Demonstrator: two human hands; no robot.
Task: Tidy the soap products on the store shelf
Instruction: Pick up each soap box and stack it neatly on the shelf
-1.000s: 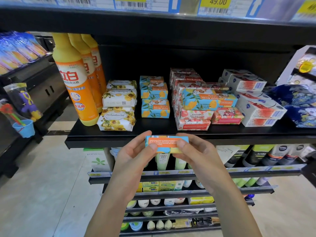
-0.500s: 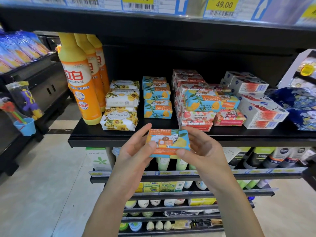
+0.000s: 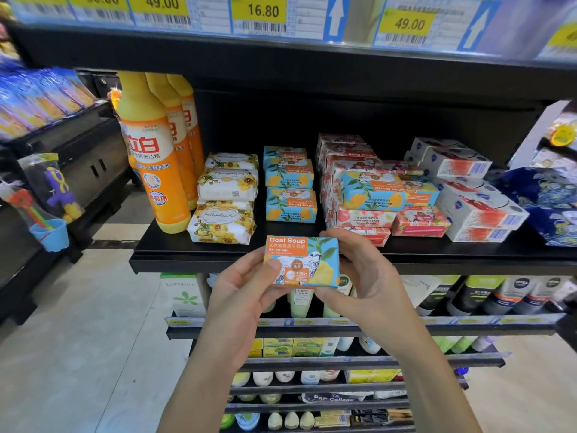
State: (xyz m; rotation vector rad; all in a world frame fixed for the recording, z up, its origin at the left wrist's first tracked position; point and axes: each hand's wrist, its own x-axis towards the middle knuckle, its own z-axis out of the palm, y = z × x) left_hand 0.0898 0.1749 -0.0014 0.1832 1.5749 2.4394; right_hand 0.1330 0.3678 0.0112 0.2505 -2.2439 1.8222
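A blue and orange Goat Soap box (image 3: 307, 260) is held in front of the black shelf's edge (image 3: 468, 264), its printed face turned up toward me. My left hand (image 3: 246, 292) grips its left end and my right hand (image 3: 365, 282) grips its right end, thumbs on the near side. On the shelf behind stand matching blue goat soap boxes (image 3: 290, 195), yellow flowered soap bars (image 3: 226, 198), red goat soap boxes (image 3: 356, 195) with a blue box (image 3: 371, 192) lying on top, and white soap boxes (image 3: 468, 195).
Tall orange detergent bottles (image 3: 150, 157) stand at the shelf's left end. A dark blue patterned pack (image 3: 543, 198) lies at the right. Price tags (image 3: 259, 10) line the shelf above. Lower shelves hold tubes and bottles (image 3: 462, 295). A side rack (image 3: 62, 170) stands left.
Both hands have turned the soap box from edge-on to face-up and raised it slightly toward the shelf. The view has moved closer to the shelf.
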